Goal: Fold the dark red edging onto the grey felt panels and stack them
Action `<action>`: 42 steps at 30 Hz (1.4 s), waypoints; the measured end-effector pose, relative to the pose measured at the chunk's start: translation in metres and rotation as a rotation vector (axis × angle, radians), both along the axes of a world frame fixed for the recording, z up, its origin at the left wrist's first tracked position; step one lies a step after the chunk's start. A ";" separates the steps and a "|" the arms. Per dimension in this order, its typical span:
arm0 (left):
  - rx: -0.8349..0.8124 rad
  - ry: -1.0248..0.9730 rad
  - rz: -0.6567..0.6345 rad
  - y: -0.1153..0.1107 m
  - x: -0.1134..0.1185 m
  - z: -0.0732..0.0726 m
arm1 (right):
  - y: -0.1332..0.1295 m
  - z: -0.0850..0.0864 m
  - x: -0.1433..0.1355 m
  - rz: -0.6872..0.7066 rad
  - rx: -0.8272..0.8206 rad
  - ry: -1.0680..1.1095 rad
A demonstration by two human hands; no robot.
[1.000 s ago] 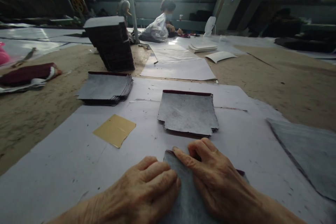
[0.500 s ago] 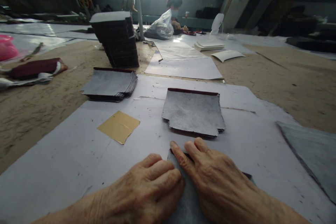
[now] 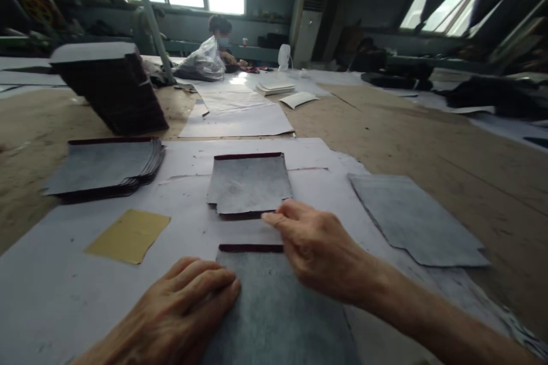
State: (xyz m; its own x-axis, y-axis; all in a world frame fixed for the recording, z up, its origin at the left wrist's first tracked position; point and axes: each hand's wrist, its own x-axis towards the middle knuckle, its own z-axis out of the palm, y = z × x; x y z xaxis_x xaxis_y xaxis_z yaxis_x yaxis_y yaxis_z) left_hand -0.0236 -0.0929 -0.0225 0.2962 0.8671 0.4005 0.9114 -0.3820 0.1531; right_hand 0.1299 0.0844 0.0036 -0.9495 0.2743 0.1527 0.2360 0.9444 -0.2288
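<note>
A grey-faced fabric piece [image 3: 274,308] with a dark maroon strip along its far edge lies before me on white paper. My left hand [image 3: 184,302] rests on its left side, palm down, with fingers bent together and nothing visible in their grasp. Just beyond lies a smaller-looking notched grey piece [image 3: 250,182], also maroon along its far edge. At its near right corner, my right hand [image 3: 314,242] has thumb and forefinger pinched together. What is between those fingertips, if anything, is hidden; a little red shows there.
A fanned stack of grey pieces [image 3: 107,165] lies left, with a tall dark stack [image 3: 115,91] behind it. A tan square [image 3: 131,235] lies nearer. Another grey piece [image 3: 419,217] is at right. Across the table sits a person [image 3: 226,48] beside a clear plastic bag [image 3: 203,63].
My right hand has lifted off the near piece and moved forward to the corner of the piece beyond. The near piece is now more uncovered. My view has swung to the right.
</note>
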 end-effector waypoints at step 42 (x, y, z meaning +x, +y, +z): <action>0.210 -0.215 -0.008 0.098 0.062 -0.015 | 0.013 -0.028 0.059 -0.432 -1.121 0.404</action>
